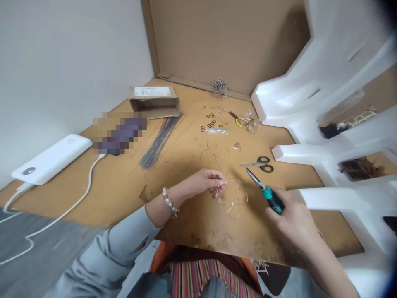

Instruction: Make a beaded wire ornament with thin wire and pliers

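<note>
My left hand is closed, pinching a thin wire piece with small clear parts over the front of the table. Wrapped in my right hand is a pair of long-nose pliers with green and black handles, its jaws pointing up and left. Between the hands, several thin wire loops lie on the table. Just beyond the pliers' tip rest black-handled scissors. A bundle of straight grey wires lies left of my left hand.
An open cardboard box stands at the back left, near a white power bank with a cable. Small dark rings, yellow-handled pliers and a wire tangle lie farther back. White foam pieces line the right side.
</note>
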Demonstrator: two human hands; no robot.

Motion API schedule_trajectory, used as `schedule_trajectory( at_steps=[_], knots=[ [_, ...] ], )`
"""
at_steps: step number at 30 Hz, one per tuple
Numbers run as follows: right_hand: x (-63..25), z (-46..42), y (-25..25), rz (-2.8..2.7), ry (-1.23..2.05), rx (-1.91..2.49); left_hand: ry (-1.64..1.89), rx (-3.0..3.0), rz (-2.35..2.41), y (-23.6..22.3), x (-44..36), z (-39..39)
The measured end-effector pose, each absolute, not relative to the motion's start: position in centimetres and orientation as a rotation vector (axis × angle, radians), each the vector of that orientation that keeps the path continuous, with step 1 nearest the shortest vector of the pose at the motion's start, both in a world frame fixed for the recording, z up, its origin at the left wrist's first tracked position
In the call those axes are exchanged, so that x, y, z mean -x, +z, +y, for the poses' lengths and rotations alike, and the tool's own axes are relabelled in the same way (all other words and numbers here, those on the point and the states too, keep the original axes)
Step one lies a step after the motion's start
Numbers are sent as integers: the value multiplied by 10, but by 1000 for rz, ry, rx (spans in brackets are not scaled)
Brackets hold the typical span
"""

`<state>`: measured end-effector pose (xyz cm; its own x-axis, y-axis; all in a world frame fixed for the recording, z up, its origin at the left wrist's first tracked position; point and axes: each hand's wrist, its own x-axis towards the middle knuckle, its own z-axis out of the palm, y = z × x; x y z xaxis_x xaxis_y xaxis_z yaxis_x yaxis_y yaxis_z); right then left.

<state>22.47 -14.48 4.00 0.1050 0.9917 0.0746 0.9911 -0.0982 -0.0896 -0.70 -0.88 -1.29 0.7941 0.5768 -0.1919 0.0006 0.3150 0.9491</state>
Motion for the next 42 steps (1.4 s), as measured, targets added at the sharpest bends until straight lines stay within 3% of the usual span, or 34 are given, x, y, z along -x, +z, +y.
schedule_trajectory(
  at_steps=[17, 20, 25, 28, 37, 42],
  knots=[
    [-214, -133, 34, -1942, 151, 2214, 434, -1251, 493, -7, 9, -10],
    [-209, -129, 34, -1809, 423, 2098, 453, -1244, 497, -7, 8, -11],
    [-195, -112, 26, -1270, 1283, 1550, 538, -1269, 570, -11, 3, -10],
    [-191, -103, 17, -960, 1583, 1289, 583, -1277, 667, -17, 0, -10],
    [-192, -100, 2, -716, 1753, 1131, 716, -1609, 760, -19, -2, -20],
    [-189, -102, -2, -773, 1765, 1135, 788, -1940, 563, -6, 0, -21]
  ],
)
